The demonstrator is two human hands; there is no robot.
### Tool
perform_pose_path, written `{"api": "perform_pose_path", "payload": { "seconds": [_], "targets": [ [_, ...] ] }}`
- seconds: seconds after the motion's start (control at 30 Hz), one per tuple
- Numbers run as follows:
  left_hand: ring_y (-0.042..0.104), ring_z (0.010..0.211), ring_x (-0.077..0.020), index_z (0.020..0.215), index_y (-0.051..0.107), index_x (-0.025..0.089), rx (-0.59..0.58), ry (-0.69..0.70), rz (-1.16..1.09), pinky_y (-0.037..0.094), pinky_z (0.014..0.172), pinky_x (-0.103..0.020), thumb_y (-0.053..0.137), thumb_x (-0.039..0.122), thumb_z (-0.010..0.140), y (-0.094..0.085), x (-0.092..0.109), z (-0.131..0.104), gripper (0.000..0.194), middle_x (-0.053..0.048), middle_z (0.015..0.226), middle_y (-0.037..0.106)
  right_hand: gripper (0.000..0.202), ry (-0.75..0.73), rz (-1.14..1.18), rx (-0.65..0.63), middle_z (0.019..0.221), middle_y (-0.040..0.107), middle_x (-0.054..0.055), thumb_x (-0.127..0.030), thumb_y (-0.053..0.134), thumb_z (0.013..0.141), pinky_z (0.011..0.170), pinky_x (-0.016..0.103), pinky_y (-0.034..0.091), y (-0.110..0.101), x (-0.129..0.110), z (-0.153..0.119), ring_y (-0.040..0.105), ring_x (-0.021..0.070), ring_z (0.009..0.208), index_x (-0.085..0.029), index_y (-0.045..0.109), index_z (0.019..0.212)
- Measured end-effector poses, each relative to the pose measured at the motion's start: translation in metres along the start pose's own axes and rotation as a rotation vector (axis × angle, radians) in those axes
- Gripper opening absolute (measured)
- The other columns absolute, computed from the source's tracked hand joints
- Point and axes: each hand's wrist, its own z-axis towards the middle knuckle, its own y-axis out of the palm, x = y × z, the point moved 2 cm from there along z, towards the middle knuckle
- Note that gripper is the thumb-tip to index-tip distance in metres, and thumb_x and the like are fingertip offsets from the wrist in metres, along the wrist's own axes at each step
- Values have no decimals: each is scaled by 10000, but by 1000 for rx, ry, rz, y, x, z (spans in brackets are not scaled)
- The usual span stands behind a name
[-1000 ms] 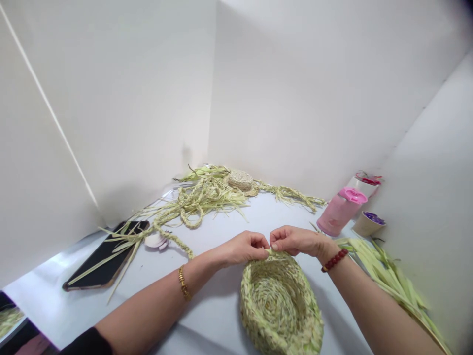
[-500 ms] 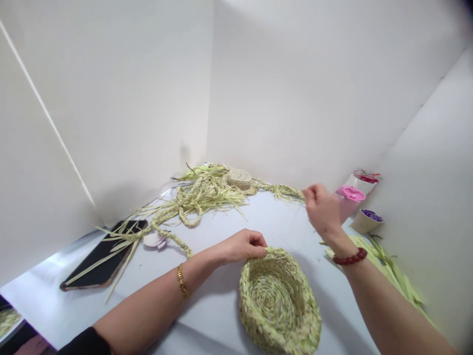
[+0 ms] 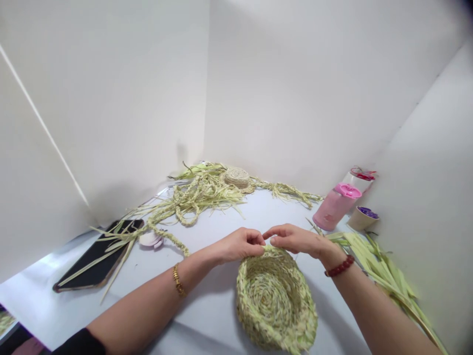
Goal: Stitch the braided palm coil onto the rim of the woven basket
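Note:
A round basket (image 3: 273,296) woven of pale green braided plant strips lies tilted at the front, its hollow facing me. My left hand (image 3: 244,245) pinches the far rim between thumb and curled fingers. Right beside it, my right hand (image 3: 299,240) hovers at the same rim. Its index finger stretches toward the left fingertips and its thumb is slightly apart from it. I make out nothing between them, and whether the fingertips touch the rim is unclear.
Loose strips and braids (image 3: 199,197) lie at the back around a small woven hat (image 3: 236,178). On the left is a dark tablet (image 3: 96,261). To the right stand a pink bottle (image 3: 334,209), a beige cup (image 3: 362,219) and a pile of wide green leaves (image 3: 380,266).
My right hand has come back from the far right to the basket's rim, and its closed fingers have spread. My left hand still pinches the rim.

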Motion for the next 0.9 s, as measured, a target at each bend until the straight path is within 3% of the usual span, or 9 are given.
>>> {"api": "perform_pose_path", "payload": {
  "seconds": [0.1, 0.17, 0.3, 0.4, 0.5, 0.57, 0.67, 0.77, 0.9],
  "targets": [
    [332, 577, -73, 761, 625, 138, -6, 9, -6, 249, 543, -204, 574, 234, 666, 0, 0, 0, 144, 52, 610, 445, 384, 37, 211, -219, 501, 252, -98, -539, 584, 757, 419, 202, 133, 0, 8, 8, 181, 46, 439, -159, 536, 769],
    [341, 579, -75, 771, 636, 136, -16, 9, -11, 256, 546, -205, 570, 235, 671, 0, 0, 0, 156, 48, 612, 455, 407, 57, 284, -290, 495, 233, -107, -545, 625, 720, 414, 201, 117, -1, 13, 12, 154, 39, 433, -164, 483, 704],
    [360, 584, -79, 798, 643, 140, -6, 9, 3, 275, 552, -205, 566, 240, 675, 0, 1, -1, 177, 43, 623, 474, 351, -30, 330, -198, 496, 259, -105, -473, 649, 711, 419, 199, 126, 1, 10, 15, 161, 41, 440, -168, 476, 707],
    [378, 591, -84, 804, 640, 143, 3, 4, 26, 289, 558, -204, 563, 250, 675, 0, 2, -1, 185, 38, 637, 494, 290, -124, 260, 123, 492, 266, -93, -443, 589, 754, 431, 200, 156, -7, 2, 11, 199, 56, 448, -176, 483, 717],
    [386, 588, -84, 775, 627, 139, -4, -17, 36, 294, 553, -201, 559, 256, 673, 1, 3, -2, 169, 33, 633, 498, 287, -92, 51, 693, 500, 311, -67, -465, 514, 775, 437, 219, 214, -40, 0, 0, 280, 85, 456, -180, 509, 747],
    [373, 576, -80, 744, 613, 137, 3, -32, 50, 280, 534, -196, 559, 252, 665, 0, 3, -1, 150, 35, 620, 484, 291, -24, -56, 990, 530, 361, -40, -456, 436, 807, 453, 239, 239, -66, 5, -9, 330, 114, 488, -176, 516, 801],
    [357, 564, -76, 720, 605, 136, 9, -44, 73, 263, 516, -194, 554, 242, 652, 0, 4, -1, 136, 39, 609, 469, 297, 80, -140, 1172, 620, 448, 20, -372, 321, 860, 489, 258, 242, -89, 18, -17, 386, 149, 572, -156, 523, 888],
    [360, 570, -77, 730, 603, 138, 6, -58, 73, 265, 516, -194, 553, 246, 652, 0, 4, -2, 143, 38, 615, 471, 210, 174, -209, 1103, 651, 487, 48, -287, 425, 823, 508, 254, 248, -80, 28, -14, 416, 152, 607, -145, 576, 858],
    [369, 584, -83, 742, 601, 139, 9, -44, 64, 273, 528, -196, 557, 260, 660, 0, 3, -2, 152, 32, 634, 482, 201, 139, -196, 718, 613, 496, -6, -311, 598, 739, 498, 222, 285, -36, 23, -2, 403, 104, 548, -177, 648, 880]
  ]
}}
